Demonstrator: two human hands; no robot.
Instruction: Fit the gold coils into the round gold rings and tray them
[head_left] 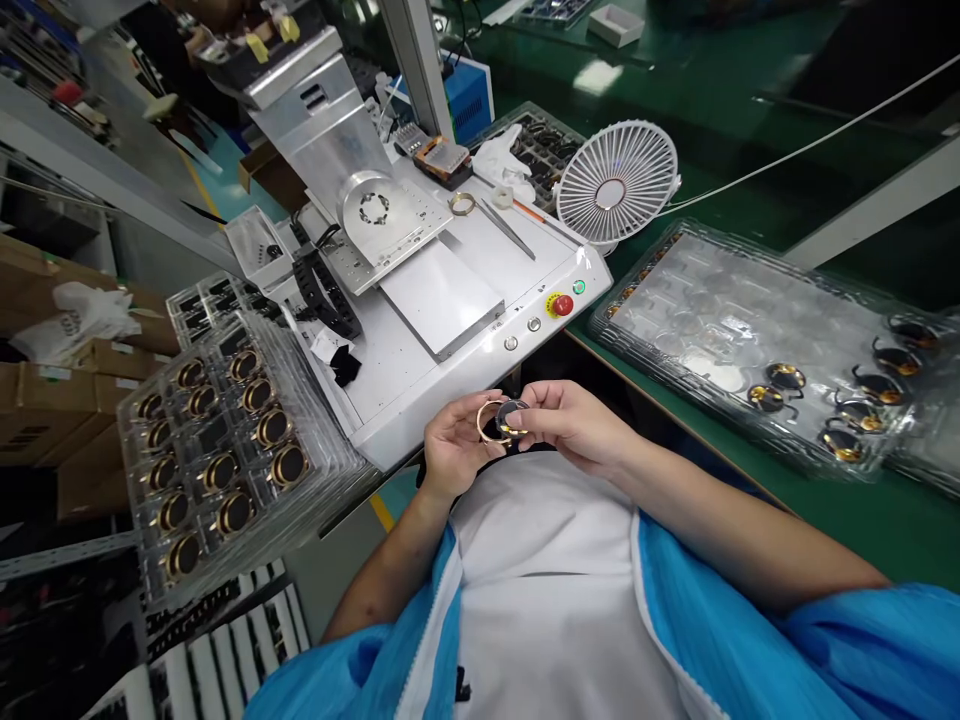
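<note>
My left hand [459, 440] is closed on a gold ring-shaped watch case [484, 424], its fingers around the left edge. Between the fingers of my right hand [566, 425] is a round dark watch module [511, 415] with gold-coloured parts on its edge. The module is tilted and overlaps the right side of the case; whether the two touch I cannot tell. Both hands are close together in front of my body, just off the front edge of a white machine base [405, 415].
A metal fixture [375, 215] stands on the machine, with a red button [561, 305] on its front panel. Stacked trays of gold-rimmed watch parts [217, 470] lie at left. Another clear tray [697, 310] holds dark modules at right. A white fan [616, 185] and tweezers [506, 228] are behind.
</note>
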